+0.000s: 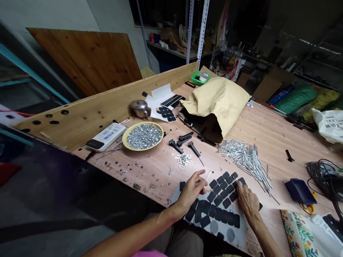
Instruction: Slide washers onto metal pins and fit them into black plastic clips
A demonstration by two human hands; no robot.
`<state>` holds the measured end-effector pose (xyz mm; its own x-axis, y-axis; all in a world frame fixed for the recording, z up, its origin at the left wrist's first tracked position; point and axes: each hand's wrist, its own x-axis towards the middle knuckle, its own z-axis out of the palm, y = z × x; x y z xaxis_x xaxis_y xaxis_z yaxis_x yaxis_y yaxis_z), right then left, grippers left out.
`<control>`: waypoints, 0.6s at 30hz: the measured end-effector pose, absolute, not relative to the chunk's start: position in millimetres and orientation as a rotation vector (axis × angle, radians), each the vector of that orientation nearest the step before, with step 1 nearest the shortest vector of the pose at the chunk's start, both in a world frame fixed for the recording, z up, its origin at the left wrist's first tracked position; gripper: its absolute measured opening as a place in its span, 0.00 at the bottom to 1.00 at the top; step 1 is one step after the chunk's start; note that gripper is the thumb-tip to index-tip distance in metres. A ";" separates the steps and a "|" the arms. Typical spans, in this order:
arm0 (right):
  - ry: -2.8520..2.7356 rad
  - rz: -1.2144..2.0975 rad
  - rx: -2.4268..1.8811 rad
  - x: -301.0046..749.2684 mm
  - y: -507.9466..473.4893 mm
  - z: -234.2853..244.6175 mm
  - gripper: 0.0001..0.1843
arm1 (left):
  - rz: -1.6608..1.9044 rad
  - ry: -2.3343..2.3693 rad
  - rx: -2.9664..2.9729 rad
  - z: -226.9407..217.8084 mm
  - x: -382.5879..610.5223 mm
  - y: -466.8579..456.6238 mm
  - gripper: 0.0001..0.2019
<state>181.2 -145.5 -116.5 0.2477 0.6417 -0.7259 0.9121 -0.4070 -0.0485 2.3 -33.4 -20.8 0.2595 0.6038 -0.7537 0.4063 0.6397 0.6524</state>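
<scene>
My left hand [192, 190] pinches a thin metal pin [208, 175] between thumb and fingers, just above a white sheet of black adhesive pads [218, 210] at the table's near edge. My right hand [247, 199] rests on the same sheet, fingertips pressing on a black pad [242, 181] at its far right corner. A pile of metal pins [246, 159] lies just beyond the right hand. A small heap of washers [183, 159] and several black-handled parts [182, 140] lie beyond the left hand.
A yellow dish of small metal nuts [144, 136], a steel teapot [140, 108], more pad sheets [168, 106] and a brown paper bag [215, 103] sit farther back. A dark blue tray [299, 190], cables [325, 175] and a floral booklet [296, 232] are at right. A wooden board [107, 107] rims the table's left side.
</scene>
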 end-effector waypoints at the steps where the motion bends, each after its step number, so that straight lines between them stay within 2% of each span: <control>1: 1.445 -0.949 2.126 184.0 -145.5 -117.4 0.18 | 0.164 1.359 0.941 -20.8 1.9 -33.6 0.27; 6: 1.450 -0.978 2.101 179.1 -146.8 -117.0 0.18 | 0.191 1.365 0.947 -19.8 0.7 -34.2 0.26; 10: 1.786 -1.024 2.002 165.0 -147.1 -115.1 0.17 | 0.203 1.366 0.955 -20.0 1.2 -33.8 0.26; 14: 1.406 -0.981 2.165 167.1 -150.0 -121.2 0.16 | 0.210 1.337 0.975 -21.1 -0.3 -33.0 0.27; 18: 1.860 -0.951 2.006 170.9 -153.7 -124.1 0.18 | 0.234 1.345 1.013 -21.6 -2.9 -33.4 0.26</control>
